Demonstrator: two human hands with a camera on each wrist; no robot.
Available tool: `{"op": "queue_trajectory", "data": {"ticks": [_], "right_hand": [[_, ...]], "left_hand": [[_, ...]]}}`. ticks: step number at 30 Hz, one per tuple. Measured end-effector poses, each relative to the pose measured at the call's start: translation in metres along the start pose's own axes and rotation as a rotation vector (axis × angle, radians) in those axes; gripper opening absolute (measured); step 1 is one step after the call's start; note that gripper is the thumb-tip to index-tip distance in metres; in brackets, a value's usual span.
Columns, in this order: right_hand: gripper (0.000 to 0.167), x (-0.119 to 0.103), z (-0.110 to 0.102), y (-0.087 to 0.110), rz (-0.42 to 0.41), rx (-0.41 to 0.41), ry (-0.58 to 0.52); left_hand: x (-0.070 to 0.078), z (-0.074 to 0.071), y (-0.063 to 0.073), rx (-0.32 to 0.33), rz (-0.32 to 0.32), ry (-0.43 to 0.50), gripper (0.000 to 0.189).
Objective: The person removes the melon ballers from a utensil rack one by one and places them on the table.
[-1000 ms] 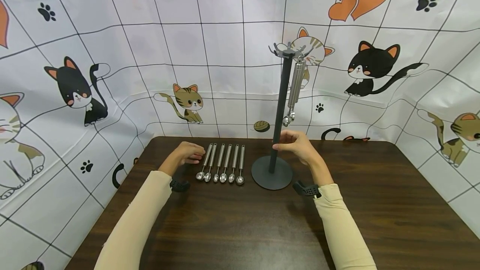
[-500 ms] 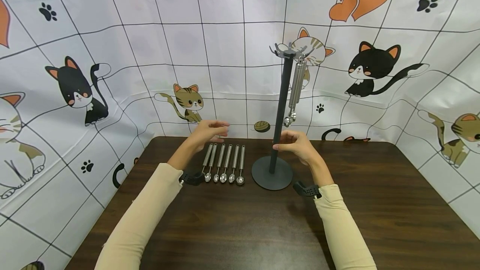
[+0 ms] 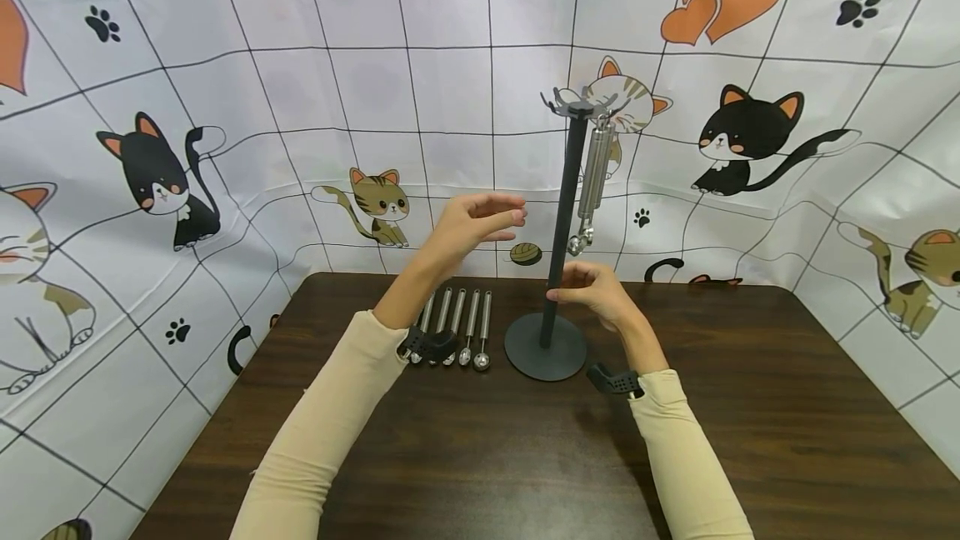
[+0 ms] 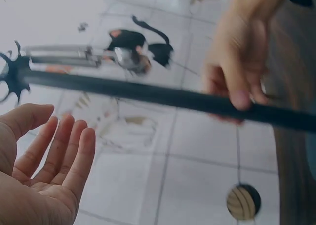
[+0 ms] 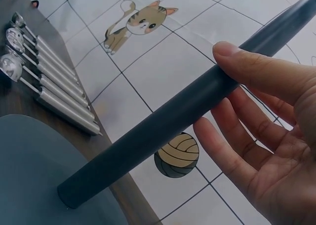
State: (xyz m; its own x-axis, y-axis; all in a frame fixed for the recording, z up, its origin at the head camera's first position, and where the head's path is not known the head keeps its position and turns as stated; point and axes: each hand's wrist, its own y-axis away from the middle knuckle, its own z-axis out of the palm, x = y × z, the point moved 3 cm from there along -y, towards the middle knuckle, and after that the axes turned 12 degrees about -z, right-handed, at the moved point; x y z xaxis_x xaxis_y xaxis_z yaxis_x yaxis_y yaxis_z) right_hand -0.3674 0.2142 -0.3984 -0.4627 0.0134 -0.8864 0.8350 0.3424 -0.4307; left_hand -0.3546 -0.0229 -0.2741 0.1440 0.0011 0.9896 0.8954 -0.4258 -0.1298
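Observation:
My right hand (image 3: 596,294) pinches the dark pole (image 5: 148,136) of a utensil stand between thumb and fingers, low above its round base (image 3: 525,352). My left hand (image 3: 476,223) is raised in the air left of the pole, fingers loosely bent. Nothing lies in its palm in the left wrist view, where the hand (image 4: 49,175) is near the hook crown (image 4: 17,76). Steel melon ballers (image 3: 596,165) hang from a hook on the stand's right side. Several more melon ballers (image 3: 483,327) lie in a row on the table, partly hidden behind my left forearm.
The dark wooden table (image 3: 525,457) ends at a white, cat-printed sheet (image 3: 450,90) hanging behind it. The stand's base sits just right of the row of melon ballers. Each wrist wears a black strap (image 3: 615,379).
My left hand has risen from the left end of the row of melon ballers and moved right toward the stand, still empty. The right hand stays on the pole.

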Motion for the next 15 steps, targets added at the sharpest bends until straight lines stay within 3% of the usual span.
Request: {"op": "queue_trajectory", "data": {"ticks": [7, 15], "right_hand": [[0.024, -0.001, 0.002, 0.0, 0.001, -0.002, -0.025], [0.024, -0.003, 0.002, 0.0, 0.002, 0.001, -0.04]], "left_hand": [[0.022, 0.025, -0.002, -0.024, 0.077, 0.065, 0.035], [0.038, 0.045, -0.003, -0.041, 0.114, 0.037, 0.033]]}}
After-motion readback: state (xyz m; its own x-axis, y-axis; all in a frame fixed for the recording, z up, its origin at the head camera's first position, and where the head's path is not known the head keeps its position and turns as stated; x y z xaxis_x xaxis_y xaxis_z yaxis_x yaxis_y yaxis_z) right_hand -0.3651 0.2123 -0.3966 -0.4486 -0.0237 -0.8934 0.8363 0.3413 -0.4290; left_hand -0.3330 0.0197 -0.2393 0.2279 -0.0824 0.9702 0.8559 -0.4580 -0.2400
